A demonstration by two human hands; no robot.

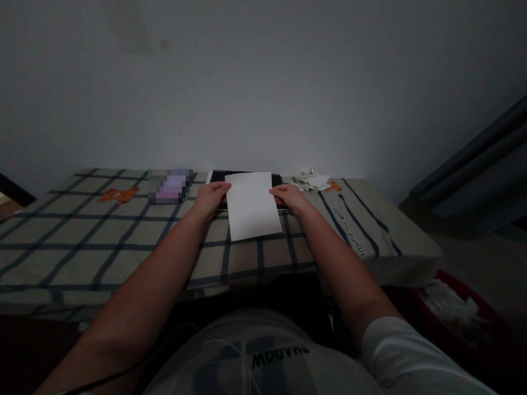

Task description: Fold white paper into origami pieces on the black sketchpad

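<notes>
A white sheet of paper (253, 211), faintly lined, is stretched between my hands above the table. My left hand (209, 198) pinches its left edge near the top, thumb and fingers closed on it. On the opposite edge, slightly lower, my right hand (290, 197) pinches it the same way. Behind and beneath the sheet lies a dark notebook (218, 176) with a row of holes or binding along its far edge; the paper hides most of it. Crumpled white paper scraps (313, 180) lie just right of the notebook.
A checked cloth (135, 236) with orange bear prints covers the table, which stands against a grey wall (263, 88). A pixelated purple and pink item (172, 186) lies to the left. On the floor at right, a red bin (489, 307) holds white waste.
</notes>
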